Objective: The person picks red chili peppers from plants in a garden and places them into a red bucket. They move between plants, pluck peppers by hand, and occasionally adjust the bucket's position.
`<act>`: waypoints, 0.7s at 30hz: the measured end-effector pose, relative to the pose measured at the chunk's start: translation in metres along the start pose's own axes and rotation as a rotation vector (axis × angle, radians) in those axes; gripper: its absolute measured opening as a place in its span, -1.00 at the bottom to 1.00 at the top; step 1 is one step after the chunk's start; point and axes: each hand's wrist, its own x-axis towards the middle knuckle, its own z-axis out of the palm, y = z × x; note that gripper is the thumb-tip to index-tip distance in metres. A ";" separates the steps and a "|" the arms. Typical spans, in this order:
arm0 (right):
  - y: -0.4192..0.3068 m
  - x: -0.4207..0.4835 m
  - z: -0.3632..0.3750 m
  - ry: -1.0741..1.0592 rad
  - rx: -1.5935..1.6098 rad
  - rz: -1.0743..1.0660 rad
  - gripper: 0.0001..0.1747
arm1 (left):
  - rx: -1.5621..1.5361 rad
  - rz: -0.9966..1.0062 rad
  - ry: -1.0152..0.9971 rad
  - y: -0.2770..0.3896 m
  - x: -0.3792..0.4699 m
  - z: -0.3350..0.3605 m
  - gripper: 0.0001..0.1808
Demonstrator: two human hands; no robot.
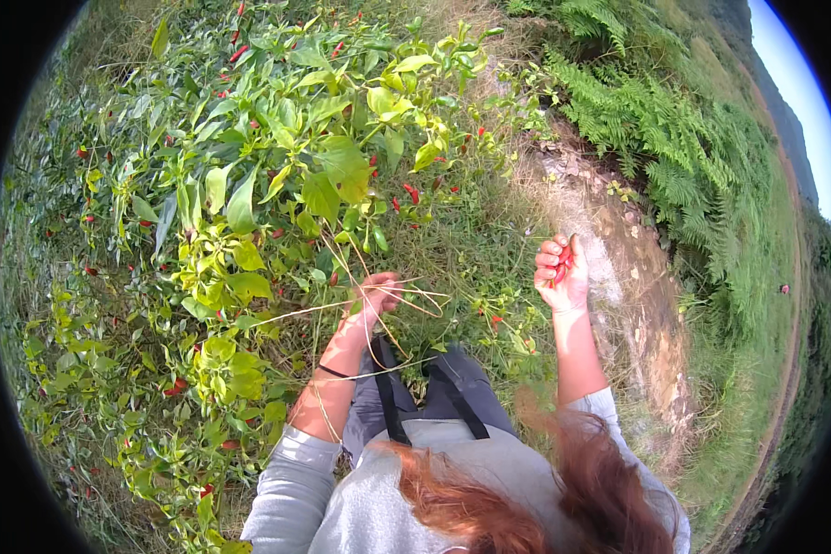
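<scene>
My right hand [563, 273] is raised on the right with its fingers curled around a few red chili peppers [561, 269]. Their red skins show between the fingers and the palm. On the left, beside the leafy chili plant [249, 260], my left hand [379, 292] is closed on thin dry grass stalks [426, 302]. These stalks fan out and cross over the hand and forearm; its palm is hidden. Close above it hang green chili peppers [379, 239], and red chili peppers [413, 194] show a little higher up.
More chili plants [228, 374] with red fruit fill the left side. To the right runs a bare earth bank [637, 305] with ferns [665, 131] beyond it. Grass and low weeds [488, 256] grow between my hands. Loose hair [457, 492] hangs into view below.
</scene>
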 end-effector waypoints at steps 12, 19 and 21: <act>-0.040 0.158 -0.071 -0.093 -0.458 0.277 -0.79 | 0.103 0.137 -0.135 0.033 0.008 0.063 -0.66; -0.058 0.180 -0.069 -0.268 -0.329 0.487 -0.55 | 0.141 0.105 -0.206 0.042 0.042 0.167 -0.63; -0.076 0.190 -0.087 -0.209 -0.318 0.491 -0.49 | 0.226 0.181 -0.167 0.057 0.064 0.194 -0.63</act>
